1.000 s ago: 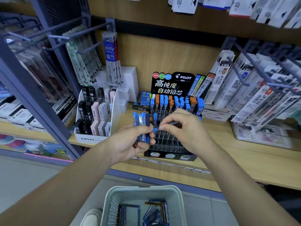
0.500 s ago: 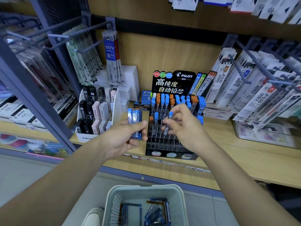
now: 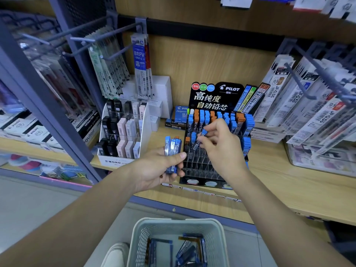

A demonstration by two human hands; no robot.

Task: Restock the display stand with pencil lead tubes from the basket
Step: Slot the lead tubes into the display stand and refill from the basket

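A black Pilot display stand [image 3: 204, 170] sits on the wooden shelf, its back rows filled with blue and orange capped lead tubes, its front slots bare. My left hand [image 3: 154, 170] grips a bunch of blue lead tubes [image 3: 172, 151] upright, just left of the stand. My right hand [image 3: 221, 149] pinches a single blue-capped tube [image 3: 200, 139], tilted, over the stand's middle rows. Below, a pale green basket [image 3: 142, 228] holds several more tubes [image 3: 186, 251].
A white Mono eraser rack [image 3: 123, 135] stands left of the stand. Metal hooks with hanging refill packs [image 3: 300, 105] jut out at right and upper left. A clear box [image 3: 316, 158] sits on the wooden shelf [image 3: 289, 185] at right. A shoe [image 3: 115, 255] shows beside the basket.
My right hand drew one tube away from the bunch in my left hand and carried it right and up over the stand's slots, turning it more upright. The left hand stayed beside the stand.
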